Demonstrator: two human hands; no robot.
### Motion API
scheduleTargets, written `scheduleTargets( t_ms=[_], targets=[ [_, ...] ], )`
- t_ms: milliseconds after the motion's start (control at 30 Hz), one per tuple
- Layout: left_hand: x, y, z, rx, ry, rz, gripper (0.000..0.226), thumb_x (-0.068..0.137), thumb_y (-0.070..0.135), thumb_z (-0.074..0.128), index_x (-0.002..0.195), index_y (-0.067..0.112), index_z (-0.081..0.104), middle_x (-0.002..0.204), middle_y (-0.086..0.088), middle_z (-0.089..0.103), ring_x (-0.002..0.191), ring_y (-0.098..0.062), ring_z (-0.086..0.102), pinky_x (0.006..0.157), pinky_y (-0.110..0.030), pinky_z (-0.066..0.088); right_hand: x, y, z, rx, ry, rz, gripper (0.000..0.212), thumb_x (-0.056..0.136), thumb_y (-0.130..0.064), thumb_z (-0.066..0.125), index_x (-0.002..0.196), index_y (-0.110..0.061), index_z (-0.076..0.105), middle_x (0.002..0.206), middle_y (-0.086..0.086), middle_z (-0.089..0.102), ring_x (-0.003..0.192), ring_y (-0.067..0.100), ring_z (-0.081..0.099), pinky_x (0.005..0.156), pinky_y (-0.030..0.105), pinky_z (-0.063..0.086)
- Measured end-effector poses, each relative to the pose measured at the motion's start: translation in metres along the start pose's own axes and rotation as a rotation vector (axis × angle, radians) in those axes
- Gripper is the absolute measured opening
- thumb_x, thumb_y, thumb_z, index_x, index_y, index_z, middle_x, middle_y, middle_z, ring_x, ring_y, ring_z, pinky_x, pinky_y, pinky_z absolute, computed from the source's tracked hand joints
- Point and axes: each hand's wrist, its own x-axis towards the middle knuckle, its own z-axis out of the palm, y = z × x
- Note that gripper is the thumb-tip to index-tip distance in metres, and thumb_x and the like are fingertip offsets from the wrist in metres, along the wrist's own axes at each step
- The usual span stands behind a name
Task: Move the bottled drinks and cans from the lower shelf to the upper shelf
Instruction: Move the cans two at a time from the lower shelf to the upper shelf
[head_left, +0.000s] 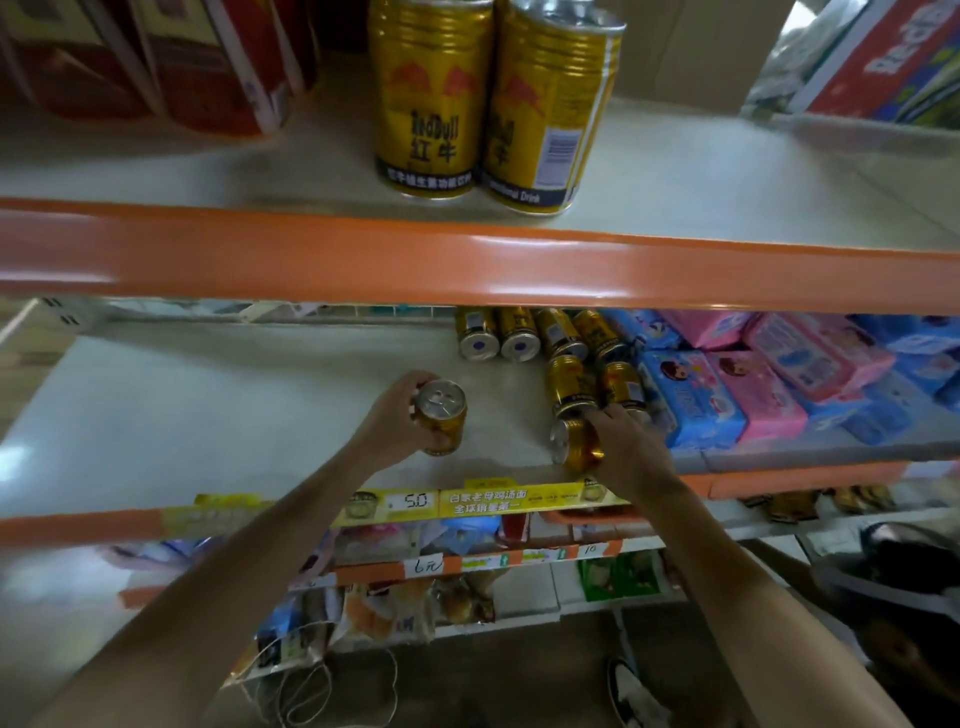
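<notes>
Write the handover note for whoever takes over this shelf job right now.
Hands: the left hand grips a gold can at the lower shelf; the right hand grips a second can, tilted, near that shelf's front edge.
Done: two cans stand on the upper shelf.
Left: both held cans, then six more cans farther back on the lower shelf, beside blue and pink packs. No bottles in view.

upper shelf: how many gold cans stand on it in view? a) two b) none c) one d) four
a: a left can and a right can stand upright, side by side, on the upper shelf.
</notes>
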Motion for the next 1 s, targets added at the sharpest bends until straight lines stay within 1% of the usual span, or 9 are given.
scheduleTargets(
  t_ms=[100, 300, 333, 400, 467, 633, 833, 933, 1000],
  targets=[
    [-0.001, 0.000, 0.001, -0.030, -0.004, -0.005, 0.073, 0.046, 0.022, 0.082, 0.113, 0.026, 0.054, 0.109, 0.003, 0.064, 0.099, -0.017, 0.063, 0.082, -0.037, 0.054, 0.003, -0.006, 0.001, 0.153, 0.025, -0.028, 0.070, 0.075, -0.033, 0.082, 0.135, -0.018, 0.051, 0.126, 0.006, 0.055, 0.116, 0.027, 0.054, 0.095, 0.041, 0.047],
    [0.000, -0.004, 0.001, -0.043, -0.011, 0.002, 0.071, 0.051, 0.019, 0.086, 0.114, 0.025, 0.054, 0.109, 0.004, 0.064, 0.101, -0.016, 0.063, 0.080, -0.028, 0.051, 0.009, -0.030, 0.010, 0.476, 0.021, -0.009, 0.069, 0.065, -0.032, 0.089, 0.125, -0.017, 0.058, 0.119, 0.002, 0.062, 0.106, 0.020, 0.060, 0.089, 0.036, 0.051],
    [0.000, -0.004, 0.001, -0.043, -0.015, 0.004, 0.072, 0.051, 0.019, 0.086, 0.115, 0.024, 0.055, 0.110, 0.004, 0.064, 0.101, -0.016, 0.063, 0.080, -0.027, 0.051, 0.010, -0.035, 0.012, 0.524, 0.022, -0.009, 0.066, 0.064, -0.030, 0.089, 0.121, -0.018, 0.059, 0.113, -0.001, 0.063, 0.102, 0.016, 0.061, 0.087, 0.032, 0.052],
    [0.000, -0.004, 0.001, -0.038, -0.013, 0.004, 0.074, 0.049, 0.021, 0.086, 0.116, 0.023, 0.055, 0.111, 0.003, 0.065, 0.101, -0.014, 0.063, 0.081, -0.027, 0.052, 0.011, -0.047, 0.016, 0.619, 0.037, -0.018, 0.055, 0.066, -0.024, 0.089, 0.114, -0.019, 0.062, 0.101, -0.011, 0.063, 0.091, 0.001, 0.059, 0.077, 0.016, 0.047],
    [-0.001, -0.003, -0.001, -0.029, -0.017, 0.005, 0.075, 0.049, 0.019, 0.087, 0.117, 0.023, 0.055, 0.112, 0.003, 0.065, 0.103, -0.015, 0.063, 0.083, -0.028, 0.052, 0.012, -0.059, 0.020, 0.702, 0.056, -0.023, 0.051, 0.068, -0.023, 0.088, 0.112, -0.022, 0.061, 0.099, -0.015, 0.062, 0.088, -0.007, 0.056, 0.072, 0.006, 0.040],
    [-0.002, -0.004, -0.016, -0.031, -0.073, -0.012, 0.077, 0.053, -0.006, 0.087, 0.116, 0.025, 0.055, 0.111, 0.003, 0.065, 0.106, -0.016, 0.063, 0.080, -0.020, 0.050, 0.020, -0.081, 0.041, 0.832, 0.088, 0.022, 0.057, 0.068, -0.026, 0.088, 0.111, -0.026, 0.051, 0.109, -0.005, 0.062, 0.101, 0.010, 0.058, 0.075, 0.014, 0.042],
    [-0.011, -0.011, -0.046, -0.093, -0.107, -0.101, 0.078, 0.051, -0.022, 0.078, 0.111, 0.026, 0.058, 0.107, 0.008, 0.064, 0.100, -0.007, 0.060, 0.075, -0.018, 0.050, 0.023, -0.104, 0.065, 0.941, 0.127, 0.127, 0.068, 0.061, -0.034, 0.092, 0.109, -0.022, 0.045, 0.109, 0.000, 0.059, 0.094, 0.011, 0.059, 0.074, 0.021, 0.048],
    [-0.016, -0.011, -0.053, -0.124, -0.152, -0.126, 0.081, 0.054, -0.024, 0.074, 0.116, 0.024, 0.057, 0.111, 0.006, 0.063, 0.104, -0.006, 0.058, 0.077, -0.021, 0.050, 0.024, -0.111, 0.072, 0.961, 0.107, 0.125, 0.080, 0.057, -0.031, 0.095, 0.115, -0.022, 0.040, 0.117, 0.003, 0.054, 0.103, 0.016, 0.058, 0.083, 0.025, 0.049],
    [-0.021, -0.012, -0.052, -0.166, -0.149, -0.127, 0.082, 0.055, -0.021, 0.074, 0.121, 0.023, 0.054, 0.114, 0.003, 0.061, 0.107, -0.012, 0.058, 0.079, -0.022, 0.052, 0.026, -0.111, 0.073, 0.956, 0.099, 0.076, 0.088, 0.055, -0.030, 0.095, 0.123, -0.022, 0.040, 0.123, 0.002, 0.050, 0.109, 0.016, 0.054, 0.092, 0.029, 0.047]
  ],
)
